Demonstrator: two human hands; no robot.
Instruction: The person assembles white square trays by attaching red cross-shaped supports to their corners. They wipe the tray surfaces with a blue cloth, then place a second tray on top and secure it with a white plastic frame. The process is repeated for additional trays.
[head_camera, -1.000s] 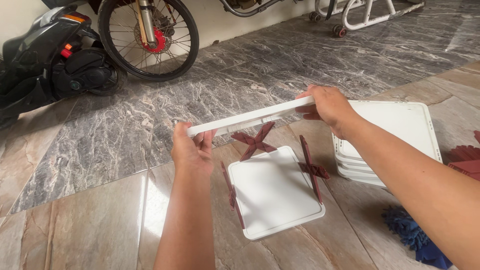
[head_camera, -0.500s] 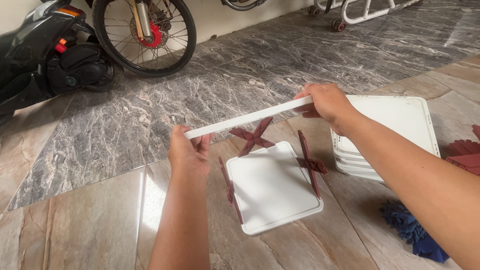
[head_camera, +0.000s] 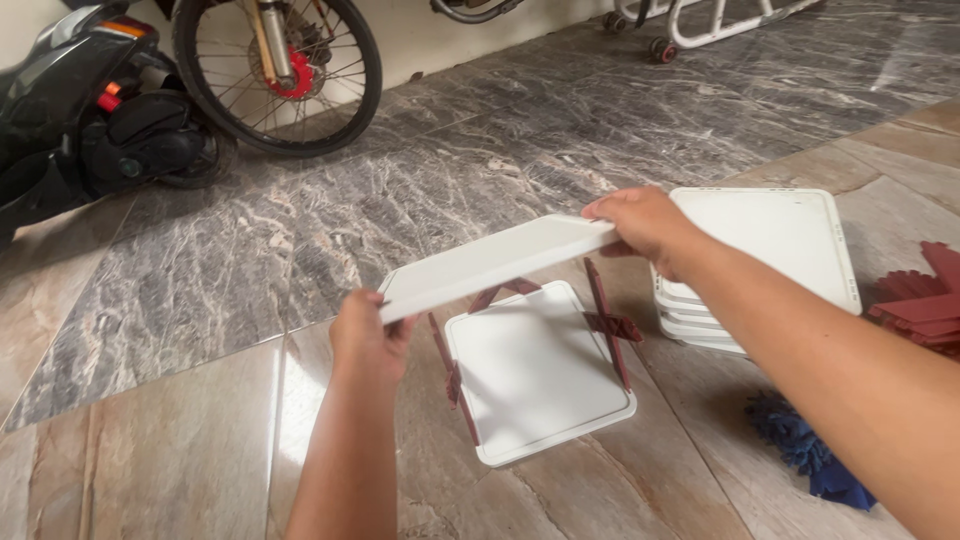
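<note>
Two bare arms reach in from bottom of frame. Left arm comes up from bottom middle, going straight up. Left hand (head_camera: 365, 338) sits just left of frame middle, back of hand toward camera, fingers curled shut in pinch grip, thumb on near side. Right arm comes in from lower right corner, slanting up to left. Right hand (head_camera: 640, 228) sits a bit right of middle, higher than left hand, knuckles up, fingers closed in grip. Hands well apart.
</note>
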